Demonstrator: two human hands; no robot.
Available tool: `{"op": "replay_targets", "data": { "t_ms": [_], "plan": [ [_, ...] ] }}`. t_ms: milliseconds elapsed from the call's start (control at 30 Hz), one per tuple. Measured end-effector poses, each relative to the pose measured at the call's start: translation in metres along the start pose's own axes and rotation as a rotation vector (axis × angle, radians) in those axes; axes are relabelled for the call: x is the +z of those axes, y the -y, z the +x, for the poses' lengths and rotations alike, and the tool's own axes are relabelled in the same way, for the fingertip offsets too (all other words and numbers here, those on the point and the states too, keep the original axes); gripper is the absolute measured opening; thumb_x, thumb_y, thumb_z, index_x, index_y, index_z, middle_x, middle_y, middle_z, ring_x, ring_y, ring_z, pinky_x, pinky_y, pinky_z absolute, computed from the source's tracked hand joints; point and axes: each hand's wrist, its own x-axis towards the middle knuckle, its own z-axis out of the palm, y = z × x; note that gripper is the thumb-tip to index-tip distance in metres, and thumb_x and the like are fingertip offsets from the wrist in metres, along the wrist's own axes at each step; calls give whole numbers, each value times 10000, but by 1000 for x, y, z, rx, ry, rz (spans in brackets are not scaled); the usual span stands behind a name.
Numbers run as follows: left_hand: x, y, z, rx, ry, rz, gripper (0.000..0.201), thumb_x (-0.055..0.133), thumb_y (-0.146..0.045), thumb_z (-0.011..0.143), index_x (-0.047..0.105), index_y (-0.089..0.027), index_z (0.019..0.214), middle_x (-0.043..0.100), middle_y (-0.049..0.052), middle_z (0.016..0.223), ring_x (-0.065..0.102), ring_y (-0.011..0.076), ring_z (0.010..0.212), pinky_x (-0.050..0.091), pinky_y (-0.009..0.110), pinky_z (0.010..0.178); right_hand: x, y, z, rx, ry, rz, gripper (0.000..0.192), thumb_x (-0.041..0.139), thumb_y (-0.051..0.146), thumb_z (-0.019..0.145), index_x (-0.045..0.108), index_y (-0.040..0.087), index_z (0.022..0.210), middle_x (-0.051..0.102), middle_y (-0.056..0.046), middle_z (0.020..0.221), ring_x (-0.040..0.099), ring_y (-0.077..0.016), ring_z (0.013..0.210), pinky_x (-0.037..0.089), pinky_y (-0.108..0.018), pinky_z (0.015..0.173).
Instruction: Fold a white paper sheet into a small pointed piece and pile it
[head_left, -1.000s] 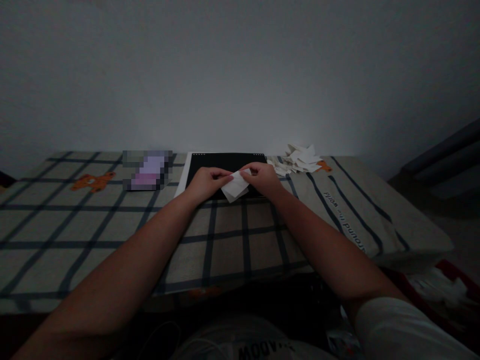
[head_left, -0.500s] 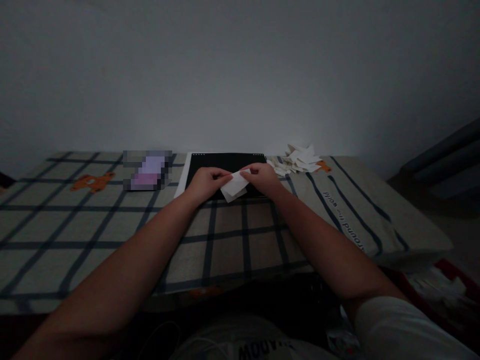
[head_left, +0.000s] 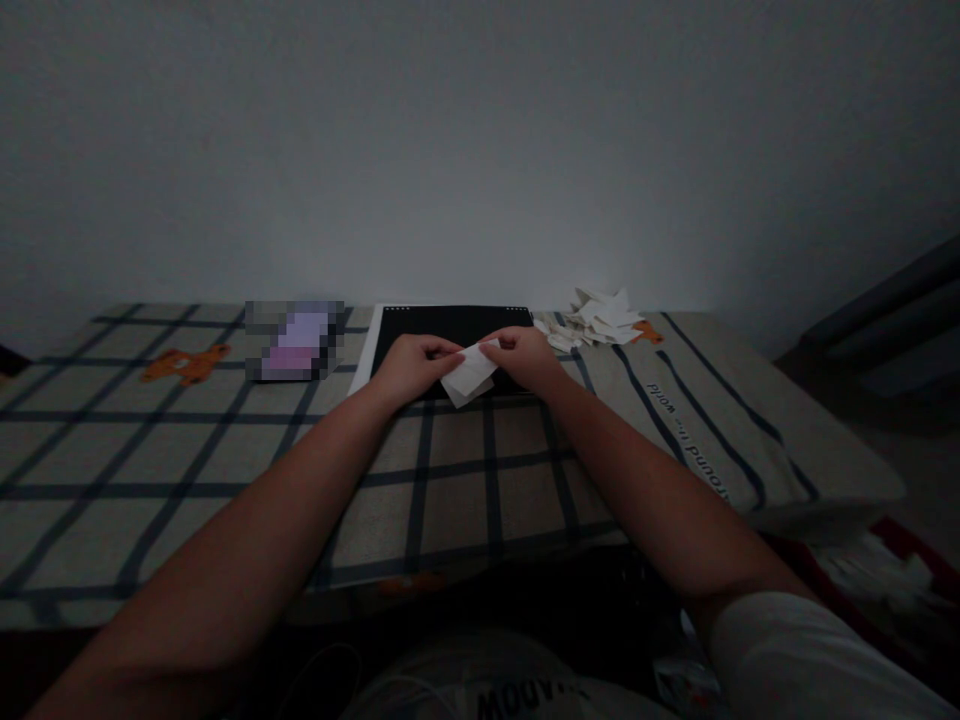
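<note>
Left hand (head_left: pixel 411 364) and right hand (head_left: pixel 525 357) each pinch the white paper slip (head_left: pixel 469 373) in a narrow grip over the black board (head_left: pixel 450 322).

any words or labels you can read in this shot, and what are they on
"around the world", seen upside down, only partly legible: on the checked cloth, printed at near its right edge.
"WOOD..." or similar, upside down and cut off: on the person's shirt; too dark to read surely.
Pixelated patch: nothing readable.
White paper held by the left hand and right hand, and the paper pile: no print visible.
</note>
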Motion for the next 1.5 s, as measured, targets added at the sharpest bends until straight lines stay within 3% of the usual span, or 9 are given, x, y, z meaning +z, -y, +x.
{"op": "replay_targets", "data": {
  "t_ms": [300,533,867,1067,1300,1500],
  "plan": [
    [2,0,-1,-31,-1,6,291,738,-415,745,783,-149,855,764,69,809,673,191,723,519,275,630,4,1,-2,-89,25,-56,178,658,206,849,800,145,938,774,-60,856,677,-170,767,484,-274,698],
    [-1,-6,-4,57,11,148,260,691,-407,795,785,-170,843,741,56,751,653,186,695,491,279,597,4,-1,-2,-87,81,-13,194,675,225,843,798,161,978,776,-57,907,664,-161,792,484,-268,716],
    [2,-9,-8,152,61,222,296,666,-453,837,776,-178,830,705,44,729,626,176,686,445,267,587,-1,4,-5,-168,144,-136,148,681,271,849,794,177,838,758,-37,806,635,-152,732,440,-261,669],
    [1,-10,-5,218,59,337,222,613,-349,849,772,-195,832,720,33,780,631,177,732,437,272,674,-1,0,-6,-183,185,-88,205,677,202,790,757,168,975,744,-26,892,631,-158,805,451,-256,711],
    [1,-12,-3,270,69,418,231,576,-336,865,764,-202,859,747,56,874,653,200,816,453,293,744,4,1,-5,-161,164,-86,284,600,105,716,727,168,962,727,-26,934,621,-162,822,465,-271,757],
    [5,-16,-7,209,1,374,204,636,-351,835,759,-189,814,705,38,757,610,179,709,445,289,676,11,0,-5,-92,101,-49,309,577,114,687,715,172,958,720,-23,921,603,-162,772,465,-271,715]
  ]
}}
